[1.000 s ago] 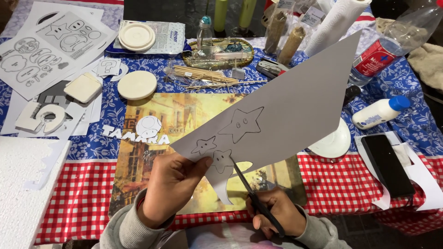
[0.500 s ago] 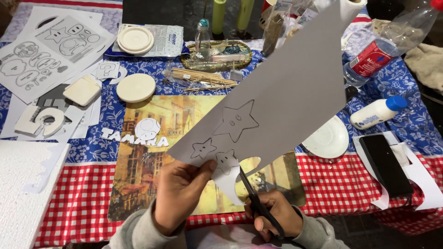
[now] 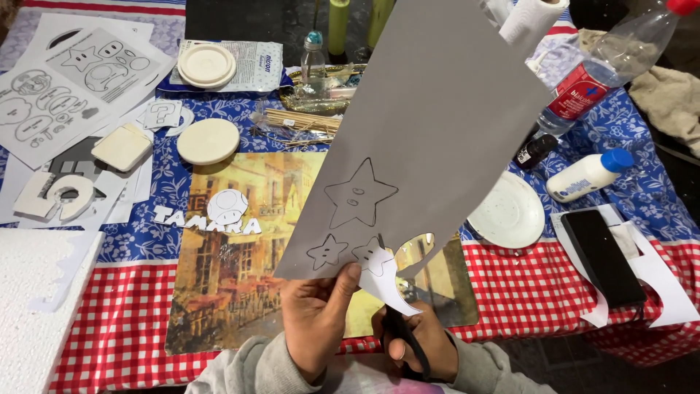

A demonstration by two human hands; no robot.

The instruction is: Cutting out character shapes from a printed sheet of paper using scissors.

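My left hand (image 3: 318,319) pinches the lower edge of a large grey sheet of paper (image 3: 437,117) that stands up over the table. Star outlines are drawn on it: one big star (image 3: 359,194) and two small ones below. My right hand (image 3: 414,341) holds black scissors (image 3: 399,321), whose blades point up into the sheet beside the right small star (image 3: 369,255). A white cut flap (image 3: 390,286) curls down from the sheet between my hands.
Under my hands lies a picture placemat (image 3: 240,255) with white cut-out letters (image 3: 205,220) on it. A white saucer (image 3: 507,214), glue bottle (image 3: 589,175) and black phone (image 3: 602,255) lie right. Printed sheets (image 3: 65,80), foam board (image 3: 36,306) and a round lid (image 3: 208,141) lie left.
The grey sheet has swung upright, turning counter-clockwise in my left hand. The scissors have cut further around the small star and the white flap hangs lower.
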